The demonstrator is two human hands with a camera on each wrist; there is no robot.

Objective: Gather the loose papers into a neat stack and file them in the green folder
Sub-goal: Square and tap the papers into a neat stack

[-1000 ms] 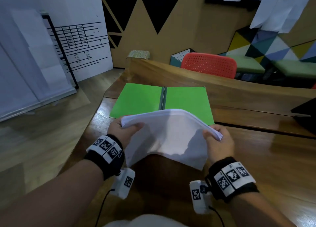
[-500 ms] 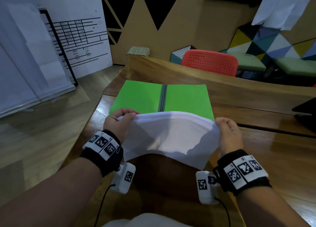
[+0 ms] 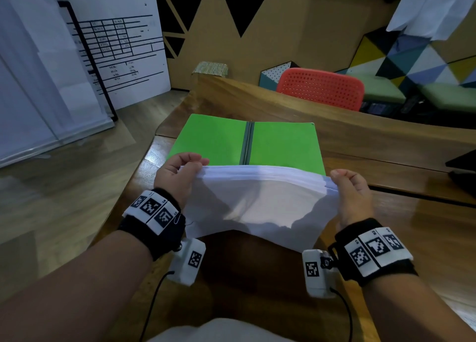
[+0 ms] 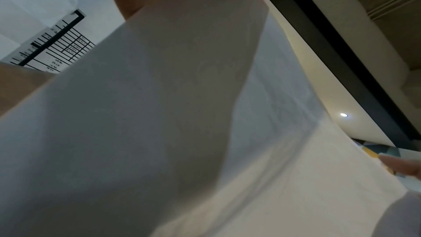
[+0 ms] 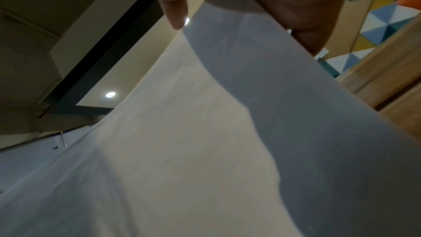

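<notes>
A stack of white papers [image 3: 260,202] is held upright above the wooden table [image 3: 401,220], its top edge bowed and its lower edge hanging near the tabletop. My left hand [image 3: 180,176] grips the stack's upper left corner and my right hand [image 3: 350,189] grips its upper right corner. Just beyond the stack lies the green folder [image 3: 219,138], open flat with a dark spine down its middle; the papers hide its near edge. Both wrist views are filled by the papers [image 4: 182,114] [image 5: 205,132] seen from below, with fingers [image 5: 175,10] at the top edge.
A raised wooden ledge [image 3: 283,104] runs behind the folder, with a red perforated chair [image 3: 322,86] beyond it. A dark object [image 3: 463,171] sits at the table's right edge. The table's left edge drops to a wood floor [image 3: 64,174].
Both hands have moved apart and forward toward the folder, pulling the sagging stack straighter and more upright. The grip on both corners has stayed.
</notes>
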